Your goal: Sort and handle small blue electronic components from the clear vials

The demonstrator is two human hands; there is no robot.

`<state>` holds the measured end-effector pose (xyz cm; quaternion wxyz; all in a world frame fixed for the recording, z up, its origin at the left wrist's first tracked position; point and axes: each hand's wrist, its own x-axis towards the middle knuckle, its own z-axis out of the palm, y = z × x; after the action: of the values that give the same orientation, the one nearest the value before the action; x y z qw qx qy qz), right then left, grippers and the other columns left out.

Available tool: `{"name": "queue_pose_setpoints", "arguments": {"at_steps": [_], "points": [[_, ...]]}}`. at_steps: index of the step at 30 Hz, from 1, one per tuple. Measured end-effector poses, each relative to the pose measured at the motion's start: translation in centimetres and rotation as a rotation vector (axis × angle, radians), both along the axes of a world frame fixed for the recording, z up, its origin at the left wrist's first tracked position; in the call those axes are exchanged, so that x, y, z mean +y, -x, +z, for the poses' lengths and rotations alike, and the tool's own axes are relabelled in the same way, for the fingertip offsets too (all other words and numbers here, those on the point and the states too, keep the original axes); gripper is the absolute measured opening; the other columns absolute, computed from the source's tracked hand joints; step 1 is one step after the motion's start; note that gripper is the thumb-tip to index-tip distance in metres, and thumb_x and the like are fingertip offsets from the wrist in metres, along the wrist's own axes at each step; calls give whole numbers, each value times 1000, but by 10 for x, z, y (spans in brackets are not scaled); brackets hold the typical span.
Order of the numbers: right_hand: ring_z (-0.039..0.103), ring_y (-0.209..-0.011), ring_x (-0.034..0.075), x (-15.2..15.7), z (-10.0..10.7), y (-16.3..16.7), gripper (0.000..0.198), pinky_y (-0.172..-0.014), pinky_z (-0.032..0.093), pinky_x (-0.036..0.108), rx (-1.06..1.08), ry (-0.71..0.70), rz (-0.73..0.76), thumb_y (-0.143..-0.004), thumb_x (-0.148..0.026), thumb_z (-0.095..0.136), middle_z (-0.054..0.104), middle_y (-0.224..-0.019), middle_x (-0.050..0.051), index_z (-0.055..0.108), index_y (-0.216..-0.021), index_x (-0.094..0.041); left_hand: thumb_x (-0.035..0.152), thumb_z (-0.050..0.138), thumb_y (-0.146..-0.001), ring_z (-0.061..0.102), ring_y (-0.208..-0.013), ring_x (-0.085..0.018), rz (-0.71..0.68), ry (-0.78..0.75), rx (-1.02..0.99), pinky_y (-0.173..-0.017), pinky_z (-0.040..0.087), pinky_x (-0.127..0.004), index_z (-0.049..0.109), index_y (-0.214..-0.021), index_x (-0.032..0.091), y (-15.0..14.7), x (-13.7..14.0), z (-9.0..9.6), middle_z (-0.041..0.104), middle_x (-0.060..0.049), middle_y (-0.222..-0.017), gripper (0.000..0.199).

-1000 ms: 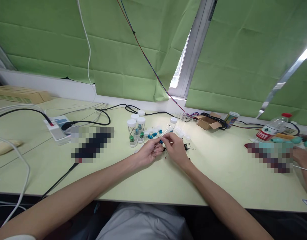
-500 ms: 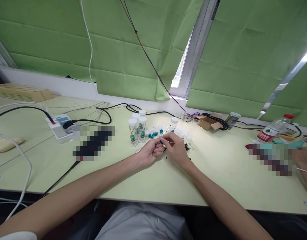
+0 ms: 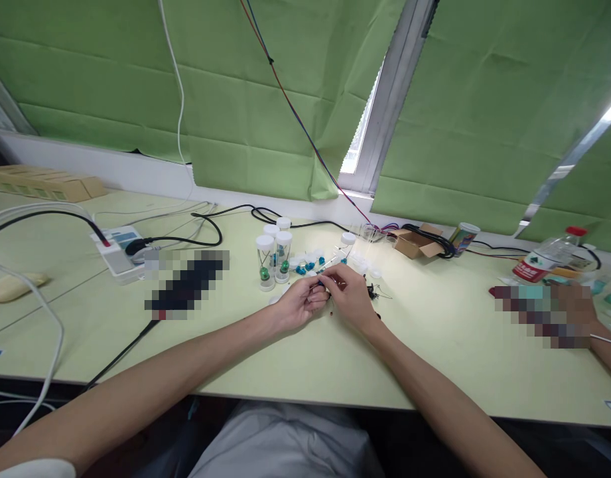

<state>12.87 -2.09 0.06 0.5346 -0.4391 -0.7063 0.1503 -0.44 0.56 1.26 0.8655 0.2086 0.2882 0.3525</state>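
Observation:
Over the middle of the table, my left hand [image 3: 300, 303] and my right hand [image 3: 347, 292] meet with fingertips pinched together. Between them a small dark-blue part [image 3: 320, 282] is just visible; the fingers cover most of it. Just beyond lie several loose blue pieces [image 3: 305, 267] with thin wires. To the left of my hands stand clear tubes [image 3: 265, 264] with white caps, green and blue pieces inside. Another white-capped tube [image 3: 347, 245] stands behind my right hand. Small black parts [image 3: 373, 292] with thin leads lie to its right.
A power strip [image 3: 119, 255] with cables and a blurred dark object [image 3: 188, 285] are on the left. An open cardboard box [image 3: 417, 244], a can [image 3: 465, 239] and a bottle [image 3: 539, 260] stand at the right. A co-worker's hand [image 3: 576, 309] is at the far right.
My hands stay in nearly the same place, still pinched together. The co-worker's hand at the far right has moved left, over the blurred object.

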Motion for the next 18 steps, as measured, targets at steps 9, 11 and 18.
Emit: {"name": "queue_pose_setpoints", "arguments": {"at_steps": [9,11,18], "points": [[61,-76,17,-2,2,1,13,-69,49,30,-3,4,-8,-92,-25,56,67,-85,4,67,-86,-20,11,42,-96,29,-33,-2,-10,-17,-19,-28,17,-13,42,-71,16,0,3,-4,28,9,-53,26],[62,-77,17,-1,2,1,13,-69,49,29,2,3,-8,-92,-25,56,67,-85,4,67,-86,-20,12,42,-96,29,-33,-2,-8,-18,-18,-28,18,-13,42,-71,16,0,3,-5,28,9,-53,25],[61,-75,16,-3,3,2,14,-66,49,28,25,-19,-32,-92,-28,56,67,-87,5,66,-90,-19,16,44,-98,29,-34,-2,2,-26,10,-29,18,-13,43,-73,16,-1,1,-1,28,9,-53,25]]}}
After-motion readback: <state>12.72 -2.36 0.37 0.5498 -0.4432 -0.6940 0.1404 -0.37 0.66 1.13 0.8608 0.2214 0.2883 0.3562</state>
